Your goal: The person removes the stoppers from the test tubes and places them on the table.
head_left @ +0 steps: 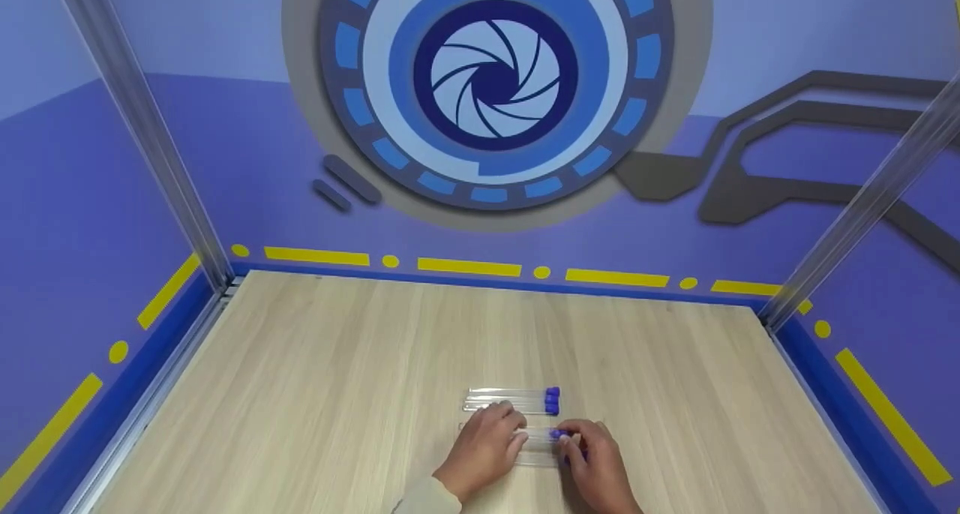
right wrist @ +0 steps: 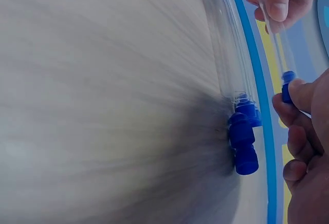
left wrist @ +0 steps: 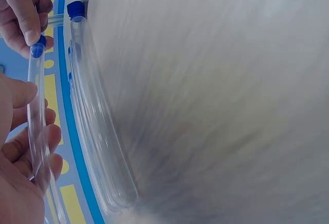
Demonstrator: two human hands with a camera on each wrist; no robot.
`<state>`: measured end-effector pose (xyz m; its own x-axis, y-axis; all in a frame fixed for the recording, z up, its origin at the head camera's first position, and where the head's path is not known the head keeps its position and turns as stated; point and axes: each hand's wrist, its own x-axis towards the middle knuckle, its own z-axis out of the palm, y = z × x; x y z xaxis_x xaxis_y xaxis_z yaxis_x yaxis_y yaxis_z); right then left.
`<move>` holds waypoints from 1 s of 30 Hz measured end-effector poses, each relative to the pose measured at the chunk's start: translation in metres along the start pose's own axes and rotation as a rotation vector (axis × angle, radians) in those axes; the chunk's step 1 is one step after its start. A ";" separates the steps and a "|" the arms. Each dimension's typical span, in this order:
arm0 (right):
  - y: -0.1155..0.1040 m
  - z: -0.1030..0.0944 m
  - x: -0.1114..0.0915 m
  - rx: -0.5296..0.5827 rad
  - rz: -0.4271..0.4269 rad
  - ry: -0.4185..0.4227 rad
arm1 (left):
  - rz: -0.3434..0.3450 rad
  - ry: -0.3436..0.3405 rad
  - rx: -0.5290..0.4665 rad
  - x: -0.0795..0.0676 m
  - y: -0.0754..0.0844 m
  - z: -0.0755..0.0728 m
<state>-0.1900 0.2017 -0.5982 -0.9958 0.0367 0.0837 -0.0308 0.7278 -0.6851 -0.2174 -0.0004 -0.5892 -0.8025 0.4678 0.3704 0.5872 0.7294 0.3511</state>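
Observation:
A clear test tube (left wrist: 37,111) lies across the fingers of my left hand (head_left: 486,443), with the thumb against its side. At its other end my right hand (head_left: 600,458) pinches the blue cap (right wrist: 288,86) between thumb and fingertips. In the left wrist view the cap sits at the tube's mouth. Below the held tube, more clear tubes (left wrist: 100,126) with blue caps (right wrist: 241,134) lie on the table. Just beyond my left hand, in the head view, lies a row of capped tubes (head_left: 506,400), their caps toward the right. My left hand partly covers the nearer tubes.
The light wooden table (head_left: 337,364) extends around the tubes. Blue-purple panels with yellow dashes form a back wall (head_left: 247,161) and side walls. Metal posts (head_left: 161,146) rise at both back corners.

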 end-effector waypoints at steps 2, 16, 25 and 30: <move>0.001 0.000 -0.001 -0.007 -0.002 0.020 | -0.001 0.014 0.008 0.000 0.000 0.001; 0.005 0.000 -0.002 -0.017 -0.032 0.050 | 0.021 0.065 0.037 -0.003 -0.004 0.000; 0.004 0.001 -0.002 -0.017 -0.019 0.060 | -0.004 0.032 0.032 -0.003 -0.004 0.000; 0.003 0.002 -0.003 -0.034 0.022 0.053 | -0.047 -0.020 0.022 -0.002 -0.003 0.000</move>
<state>-0.1875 0.2019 -0.6020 -0.9902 0.0885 0.1082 -0.0055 0.7490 -0.6626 -0.2178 -0.0035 -0.5906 -0.8312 0.4425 0.3365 0.5465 0.7615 0.3485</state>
